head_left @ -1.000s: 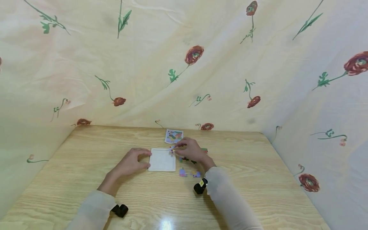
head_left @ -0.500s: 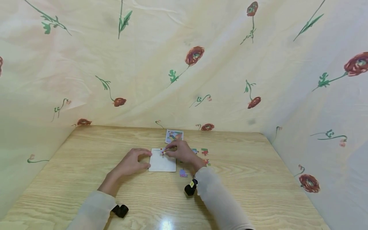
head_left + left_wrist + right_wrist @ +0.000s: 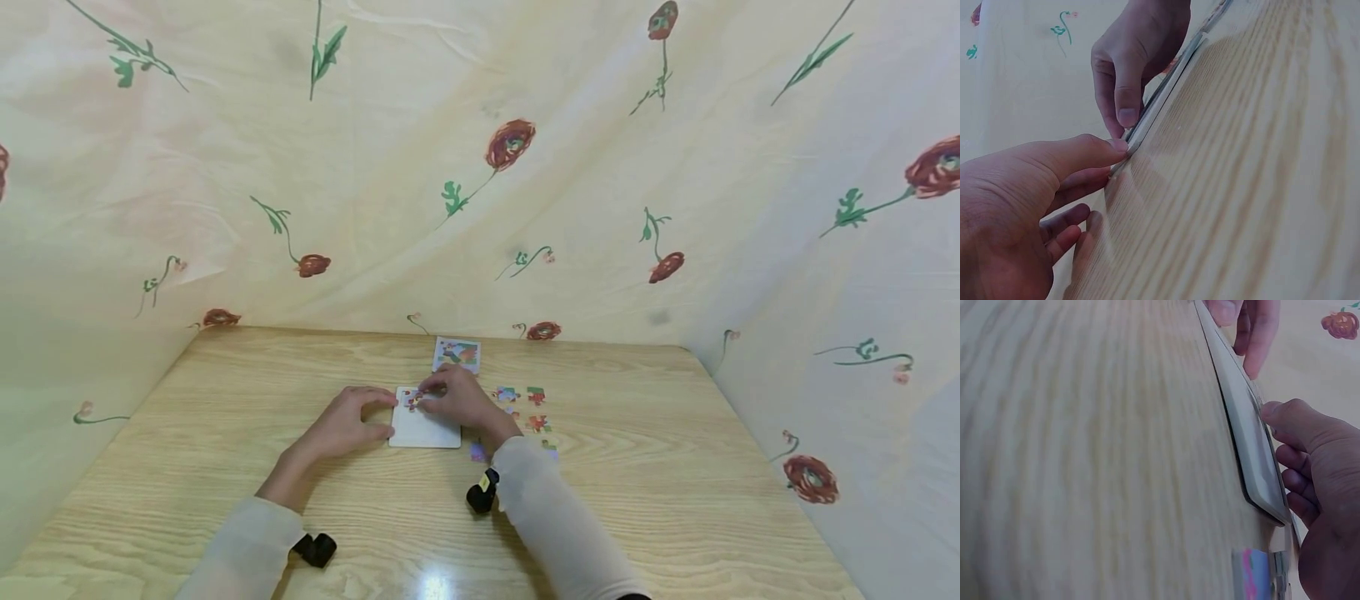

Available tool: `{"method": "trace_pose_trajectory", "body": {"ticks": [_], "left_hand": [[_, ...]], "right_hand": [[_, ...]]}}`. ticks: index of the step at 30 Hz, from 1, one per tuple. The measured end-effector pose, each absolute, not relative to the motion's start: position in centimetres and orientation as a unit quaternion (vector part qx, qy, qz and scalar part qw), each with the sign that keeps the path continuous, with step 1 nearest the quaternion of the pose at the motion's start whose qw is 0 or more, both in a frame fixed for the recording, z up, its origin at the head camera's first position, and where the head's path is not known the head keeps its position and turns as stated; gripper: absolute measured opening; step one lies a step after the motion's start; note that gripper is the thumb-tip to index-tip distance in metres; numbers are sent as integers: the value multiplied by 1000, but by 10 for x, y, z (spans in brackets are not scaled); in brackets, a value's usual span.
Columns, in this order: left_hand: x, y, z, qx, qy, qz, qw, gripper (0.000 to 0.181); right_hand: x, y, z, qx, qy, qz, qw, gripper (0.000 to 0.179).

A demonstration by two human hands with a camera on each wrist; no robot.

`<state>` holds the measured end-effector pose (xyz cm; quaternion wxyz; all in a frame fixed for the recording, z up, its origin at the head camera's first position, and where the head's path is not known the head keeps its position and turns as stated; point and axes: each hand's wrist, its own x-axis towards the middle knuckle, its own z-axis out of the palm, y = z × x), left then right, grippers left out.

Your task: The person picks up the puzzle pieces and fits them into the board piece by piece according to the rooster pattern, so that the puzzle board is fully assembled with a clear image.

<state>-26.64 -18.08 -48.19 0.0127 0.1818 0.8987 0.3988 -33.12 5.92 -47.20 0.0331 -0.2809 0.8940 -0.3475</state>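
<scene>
A white square puzzle tray lies flat on the wooden table. My left hand holds its left edge, thumb by the near corner and fingers by the far one; the left wrist view shows the thumb right at the tray's rim. Over the tray's far left corner, my right hand pinches a colourful jigsaw piece between thumb and fingertips. That piece overlaps the tray's inner corner. From the side, in the right wrist view, the tray runs beneath the right thumb, and the pinched piece is hidden.
To the right of the tray lie several loose jigsaw pieces, partly covered by the right forearm. A printed picture card lies just beyond the tray. Flowered cloth hangs behind the table.
My right hand has carried the jigsaw piece leftward from the tray's far right corner to its far left corner. The left hand has stayed at the tray's left edge.
</scene>
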Motion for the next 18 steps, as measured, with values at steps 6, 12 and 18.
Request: {"method": "trace_pose_trajectory", "body": {"ticks": [6,12,18], "left_hand": [[-265,-181,-481,181,897,403,15,42],[-266,-182,-482,178,897,404,18,43],[-266,-182,-483,179,895,408,21,43]], "right_hand": [[-329,57,-473,-274,897,-346,41,22],[-327,55,-469,-278,900,-334,35,25],[-328,54,-473,-281,901,-330,25,25]]}}
